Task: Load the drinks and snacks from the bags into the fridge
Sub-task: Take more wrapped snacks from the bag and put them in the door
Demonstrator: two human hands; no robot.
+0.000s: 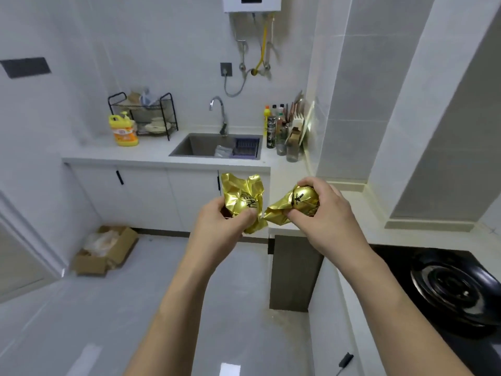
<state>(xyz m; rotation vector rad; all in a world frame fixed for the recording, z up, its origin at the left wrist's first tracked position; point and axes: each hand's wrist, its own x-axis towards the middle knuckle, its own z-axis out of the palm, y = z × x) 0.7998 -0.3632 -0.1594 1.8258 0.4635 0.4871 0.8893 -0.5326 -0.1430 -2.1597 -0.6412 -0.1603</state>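
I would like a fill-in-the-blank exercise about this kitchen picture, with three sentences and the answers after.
1. Each hand, the left hand and the right hand, holds one snack wrapped in ____ foil.
2. The yellow detergent jug stands on the counter beside the black dish ____.
3. On the floor, against the white cabinets, lies an open ____ box.

Missing words: gold; rack; cardboard
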